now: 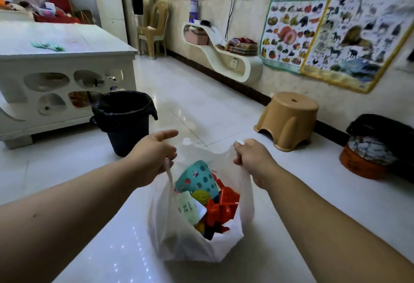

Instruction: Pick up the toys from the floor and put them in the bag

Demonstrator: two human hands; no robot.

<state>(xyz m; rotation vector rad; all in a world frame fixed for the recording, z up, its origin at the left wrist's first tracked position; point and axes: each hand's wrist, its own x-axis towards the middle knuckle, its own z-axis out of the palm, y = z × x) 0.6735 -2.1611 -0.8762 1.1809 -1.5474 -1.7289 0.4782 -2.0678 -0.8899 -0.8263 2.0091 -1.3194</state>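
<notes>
Above a glossy white tiled floor (pixel 201 108), the left hand (pixel 152 159) and right hand (pixel 253 161) each grip a handle of a white plastic bag (pixel 179 242), holding its mouth apart. Colourful toys (pixel 210 195) fill it.

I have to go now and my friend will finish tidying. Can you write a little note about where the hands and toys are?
Left hand: closed on the left handle of the white plastic bag.
Right hand: closed on the right handle, so both hold the mouth open.
Toys: in the bag are a teal spotted cup, a yellow bumpy ball, red plastic pieces and a pale green packet.
Done: these toys are bagged.
Left: no loose toys show on the floor in view; check elsewhere.
</notes>
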